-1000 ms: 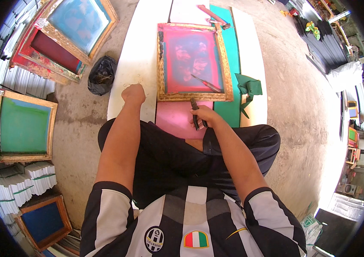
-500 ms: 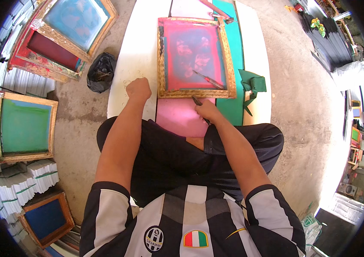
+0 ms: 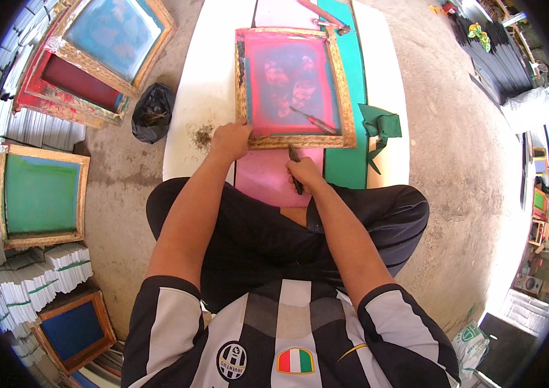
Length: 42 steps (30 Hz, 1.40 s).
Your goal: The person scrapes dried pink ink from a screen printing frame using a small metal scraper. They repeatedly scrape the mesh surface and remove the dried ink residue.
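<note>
A wooden-framed printing screen with pink and blue-grey mesh lies flat before me. My left hand grips its near left corner, the fingers partly hidden from view. Just below the near rail, my right hand is closed around a slim dark-handled tool whose kind I cannot make out. The tool's tip points at the rail. A screwdriver with a red handle rests on the mesh. Left of the screen, a small heap of fine dark bits sits on the white board.
A green cloth lies right of the screen, and a hammer beyond it. A black plastic bag stands on the floor at left. Other framed screens, including a green one, lean against white stacks.
My left hand has moved right from above the white board to the screen's corner, uncovering the heap of bits. My right hand has shifted slightly left, still holding the dark tool.
</note>
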Each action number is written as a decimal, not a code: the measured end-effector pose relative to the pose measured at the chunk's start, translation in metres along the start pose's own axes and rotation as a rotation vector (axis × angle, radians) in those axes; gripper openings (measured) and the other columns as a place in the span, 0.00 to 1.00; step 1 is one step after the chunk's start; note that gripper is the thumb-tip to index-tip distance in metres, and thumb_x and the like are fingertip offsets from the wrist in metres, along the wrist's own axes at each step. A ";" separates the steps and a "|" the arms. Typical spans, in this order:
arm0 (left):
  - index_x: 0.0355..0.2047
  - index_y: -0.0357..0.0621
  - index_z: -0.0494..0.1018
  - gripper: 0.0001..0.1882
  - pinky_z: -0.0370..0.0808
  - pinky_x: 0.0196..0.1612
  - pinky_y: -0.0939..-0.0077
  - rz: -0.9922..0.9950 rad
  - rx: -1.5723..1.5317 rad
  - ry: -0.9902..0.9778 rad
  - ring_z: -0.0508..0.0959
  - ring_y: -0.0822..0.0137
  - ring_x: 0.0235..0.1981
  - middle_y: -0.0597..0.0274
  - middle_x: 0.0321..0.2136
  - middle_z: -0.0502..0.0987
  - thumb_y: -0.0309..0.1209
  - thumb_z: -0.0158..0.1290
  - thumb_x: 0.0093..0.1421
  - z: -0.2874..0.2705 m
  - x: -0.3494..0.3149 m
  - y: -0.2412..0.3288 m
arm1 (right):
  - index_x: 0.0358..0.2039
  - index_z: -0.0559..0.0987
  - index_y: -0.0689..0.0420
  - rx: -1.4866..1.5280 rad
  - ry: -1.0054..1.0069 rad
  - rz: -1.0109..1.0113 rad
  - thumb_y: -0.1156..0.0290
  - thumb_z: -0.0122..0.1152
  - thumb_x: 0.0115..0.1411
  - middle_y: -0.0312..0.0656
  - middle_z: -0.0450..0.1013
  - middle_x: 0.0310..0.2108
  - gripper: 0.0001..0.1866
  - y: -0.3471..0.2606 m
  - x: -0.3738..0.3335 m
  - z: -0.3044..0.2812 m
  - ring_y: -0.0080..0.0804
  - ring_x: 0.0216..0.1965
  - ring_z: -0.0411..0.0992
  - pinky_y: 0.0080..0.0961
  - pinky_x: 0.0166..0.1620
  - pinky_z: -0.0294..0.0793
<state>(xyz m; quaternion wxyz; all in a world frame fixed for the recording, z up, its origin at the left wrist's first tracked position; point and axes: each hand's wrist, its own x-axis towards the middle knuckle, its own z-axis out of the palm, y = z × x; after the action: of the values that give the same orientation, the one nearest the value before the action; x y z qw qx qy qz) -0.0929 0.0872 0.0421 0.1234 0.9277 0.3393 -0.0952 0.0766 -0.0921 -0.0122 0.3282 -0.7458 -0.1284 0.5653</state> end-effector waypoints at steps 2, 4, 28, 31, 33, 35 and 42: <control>0.49 0.48 0.76 0.21 0.79 0.48 0.57 -0.008 0.008 -0.022 0.80 0.54 0.49 0.61 0.53 0.74 0.28 0.58 0.53 -0.003 0.000 0.004 | 0.27 0.73 0.59 0.085 -0.064 0.022 0.63 0.57 0.60 0.42 0.69 0.18 0.12 0.003 0.004 -0.001 0.34 0.15 0.68 0.33 0.18 0.69; 0.49 0.48 0.76 0.20 0.79 0.48 0.57 -0.020 -0.012 -0.029 0.80 0.55 0.49 0.61 0.53 0.74 0.28 0.58 0.54 -0.007 -0.003 0.004 | 0.27 0.72 0.58 0.148 -0.110 0.044 0.63 0.57 0.61 0.42 0.69 0.18 0.12 0.000 0.000 0.000 0.34 0.15 0.68 0.32 0.18 0.69; 0.39 0.43 0.80 0.12 0.79 0.47 0.58 -0.063 -0.110 0.025 0.80 0.53 0.47 0.55 0.46 0.78 0.26 0.54 0.55 0.001 0.005 0.005 | 0.33 0.79 0.67 -0.856 0.107 -0.343 0.72 0.61 0.53 0.55 0.78 0.27 0.11 -0.028 -0.003 -0.035 0.44 0.25 0.79 0.37 0.29 0.78; 0.39 0.43 0.80 0.11 0.79 0.47 0.58 -0.064 -0.108 0.034 0.81 0.53 0.47 0.55 0.44 0.79 0.27 0.55 0.55 0.000 0.003 0.007 | 0.36 0.79 0.68 -1.119 0.274 -0.470 0.70 0.62 0.53 0.60 0.78 0.30 0.14 -0.029 0.001 -0.039 0.50 0.26 0.80 0.39 0.31 0.78; 0.39 0.44 0.80 0.11 0.79 0.47 0.58 -0.067 -0.109 0.033 0.81 0.54 0.47 0.55 0.44 0.79 0.27 0.56 0.55 -0.002 0.001 0.007 | 0.37 0.79 0.67 -1.179 0.261 -0.439 0.69 0.61 0.54 0.60 0.78 0.34 0.15 -0.030 0.007 -0.045 0.51 0.32 0.80 0.42 0.35 0.79; 0.38 0.44 0.81 0.11 0.80 0.47 0.59 -0.071 -0.116 0.020 0.81 0.54 0.47 0.55 0.44 0.79 0.28 0.56 0.55 -0.006 0.001 0.008 | 0.39 0.80 0.64 -1.135 0.138 -0.382 0.66 0.60 0.56 0.57 0.79 0.40 0.15 -0.030 0.012 -0.053 0.50 0.41 0.80 0.45 0.43 0.79; 0.36 0.43 0.83 0.10 0.81 0.45 0.59 -0.089 -0.105 0.000 0.82 0.53 0.44 0.53 0.41 0.81 0.28 0.57 0.54 -0.012 0.002 0.011 | 0.38 0.72 0.63 -0.330 -0.036 -0.131 0.71 0.58 0.60 0.42 0.73 0.22 0.10 -0.002 -0.007 -0.035 0.33 0.19 0.74 0.32 0.19 0.71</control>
<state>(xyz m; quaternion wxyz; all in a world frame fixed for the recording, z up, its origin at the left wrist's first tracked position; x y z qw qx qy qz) -0.0829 0.0841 0.0547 0.1676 0.9039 0.3848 -0.0827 0.1072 -0.1067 0.0000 0.2353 -0.7694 -0.2735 0.5271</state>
